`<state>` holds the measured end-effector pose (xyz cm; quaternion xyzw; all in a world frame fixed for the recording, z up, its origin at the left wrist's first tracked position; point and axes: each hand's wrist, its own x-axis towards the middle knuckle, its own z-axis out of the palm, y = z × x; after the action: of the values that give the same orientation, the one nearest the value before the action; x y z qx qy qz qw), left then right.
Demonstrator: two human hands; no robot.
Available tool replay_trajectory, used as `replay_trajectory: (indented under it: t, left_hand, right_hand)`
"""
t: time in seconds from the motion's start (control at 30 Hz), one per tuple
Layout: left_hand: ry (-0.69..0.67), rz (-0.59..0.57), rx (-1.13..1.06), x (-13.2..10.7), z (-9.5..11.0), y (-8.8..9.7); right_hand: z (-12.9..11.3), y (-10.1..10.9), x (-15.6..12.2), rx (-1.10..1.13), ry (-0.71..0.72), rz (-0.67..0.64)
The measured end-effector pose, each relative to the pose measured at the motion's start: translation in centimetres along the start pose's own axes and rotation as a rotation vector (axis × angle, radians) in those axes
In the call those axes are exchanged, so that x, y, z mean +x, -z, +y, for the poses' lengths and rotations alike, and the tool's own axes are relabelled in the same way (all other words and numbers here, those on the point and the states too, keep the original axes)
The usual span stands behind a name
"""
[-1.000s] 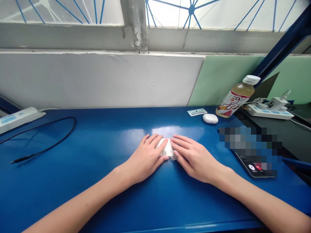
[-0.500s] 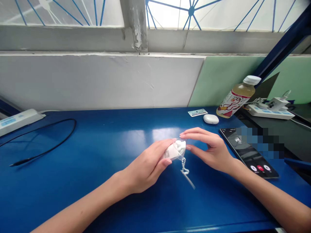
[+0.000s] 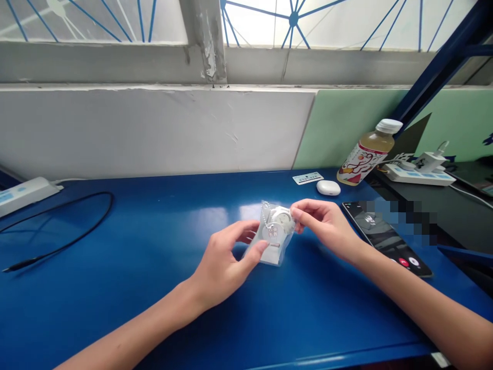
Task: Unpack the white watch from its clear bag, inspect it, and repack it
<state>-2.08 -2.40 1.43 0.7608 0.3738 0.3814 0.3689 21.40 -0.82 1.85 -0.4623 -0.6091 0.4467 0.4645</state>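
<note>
The left hand (image 3: 222, 267) has thumb and fingers curved, partly open, around the left side of a clear bag (image 3: 274, 257); the right hand (image 3: 328, 224) pinches its upper right edge, thumb close against the fingers. From my remote seat, the broad blue desk (image 3: 162, 241) spreads under both arms. A phone (image 3: 379, 237) lies on it beside the right forearm, and a bottle (image 3: 362, 158) leans at the back. The bag is tilted between the hands, at the middle of my view, front of it towards me. Inside, a round white item (image 3: 284, 218) sits near the top, with a pale bead chain (image 3: 265, 211) beside it.

I judge the work to be midway: the bag is in hand and its contents are within it, but neither hand has let go and nothing has come out. The bag's mouth is too small for me to tell whether it is sealed.
</note>
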Motion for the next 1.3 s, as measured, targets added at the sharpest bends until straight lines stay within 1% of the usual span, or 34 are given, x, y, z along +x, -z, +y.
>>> replay_trajectory:
  t: [0.07, 0.17, 0.37, 0.47, 0.57, 0.67, 0.73, 0.77, 0.83, 0.9, 1.1, 1.2, 1.3]
  left_hand:
    - [0.070, 0.070, 0.048, 0.0, -0.2, -0.3]
    - [0.160, 0.106, 0.033, 0.1, -0.7, -0.5]
    - [0.268, 0.095, -0.003, 0.4, -1.5, -0.3]
    - [0.300, 0.066, -0.045, 0.5, -1.5, -0.4]
    - [0.327, 0.069, -0.047, 0.4, -1.4, -0.6]
    - [0.315, 0.091, -0.034, 0.2, -1.4, -0.6]
    - [0.304, 0.100, -0.062, 0.1, -1.5, -0.5]
    - [0.307, 0.103, -0.088, 0.1, -1.5, -0.5]
    - [0.331, 0.102, -0.145, 0.1, -1.6, -0.4]
    - [0.356, 0.091, -0.182, 0.3, -1.6, -0.2]
    - [0.366, 0.057, -0.156, 0.6, -1.3, 0.6]
    - [0.368, 0.054, -0.142, 0.8, -1.1, 1.1]
    - [0.384, 0.048, -0.111, 0.8, -1.1, 1.2]
  right_hand:
    - [0.3, -0.1, 0.2, -0.011, -0.035, -0.006]
    - [0.7, -0.4, 0.2, -0.025, -0.058, -0.015]
    - [1.3, -0.9, 0.1, -0.053, -0.074, -0.046]
    - [1.5, -0.9, 0.2, -0.052, -0.076, -0.054]
    - [1.4, -0.8, 0.1, -0.049, -0.078, -0.073]
    - [1.3, -0.9, -0.1, -0.012, -0.070, -0.174]
    - [1.4, -1.0, -0.3, 0.027, -0.047, -0.261]
    - [1.6, -1.0, -0.4, 0.041, -0.030, -0.284]
    - [1.8, -1.0, -0.4, 0.055, 0.008, -0.276]
    - [2.1, -0.9, -0.3, 0.060, 0.034, -0.233]
    - [2.5, -0.4, 0.2, -0.006, 0.025, -0.188]
    - [2.1, 0.0, 0.2, -0.099, 0.026, -0.171]
    - [1.5, 0.4, 0.0, -0.252, 0.047, -0.206]
